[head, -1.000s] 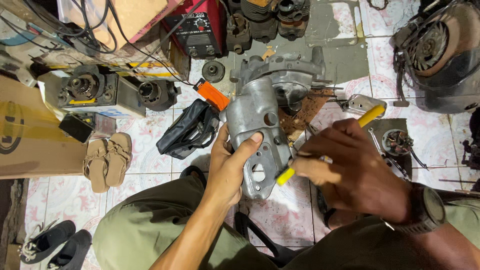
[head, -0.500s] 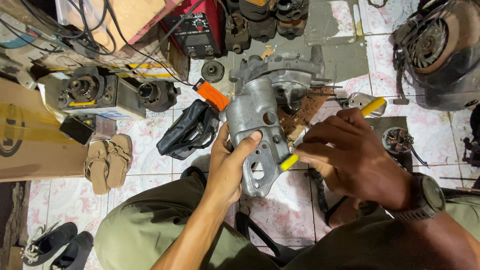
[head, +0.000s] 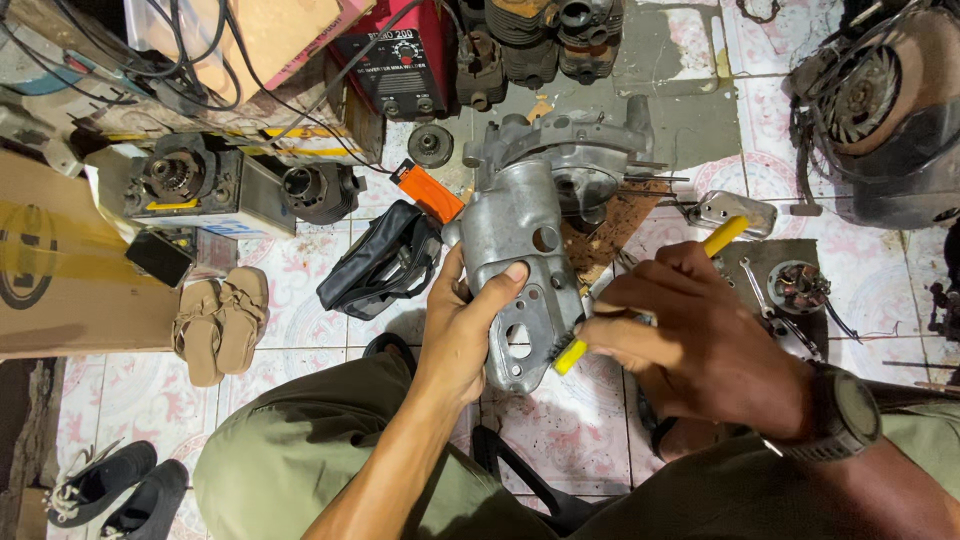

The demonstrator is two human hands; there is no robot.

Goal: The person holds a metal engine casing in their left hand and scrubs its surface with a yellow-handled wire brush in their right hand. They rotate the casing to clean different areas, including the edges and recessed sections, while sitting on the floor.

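Note:
My left hand (head: pixel 462 335) grips a grey cast-metal engine cover (head: pixel 517 250) from its left side, thumb laid across the front face. The cover has several round holes and stands tilted over my lap. My right hand (head: pixel 690 340) is closed round a yellow-handled brush (head: pixel 724 236). The brush's yellow head (head: pixel 570 355) and dark bristles press against the cover's lower right edge. A dark watch (head: pixel 845 415) sits on my right wrist.
A grey engine case (head: pixel 570 150) lies on the tiled floor behind the cover. Around it are a black pouch (head: pixel 378 258), an orange tool (head: pixel 426 190), a red welding machine (head: pixel 395 60), tan sandals (head: pixel 218 320), a cardboard box (head: pixel 60 270), black shoes (head: pixel 105 485) and a large motor housing (head: pixel 880 110).
The brush slid up along the cover's right edge, then back down to its lower edge. My left hand kept the cover still.

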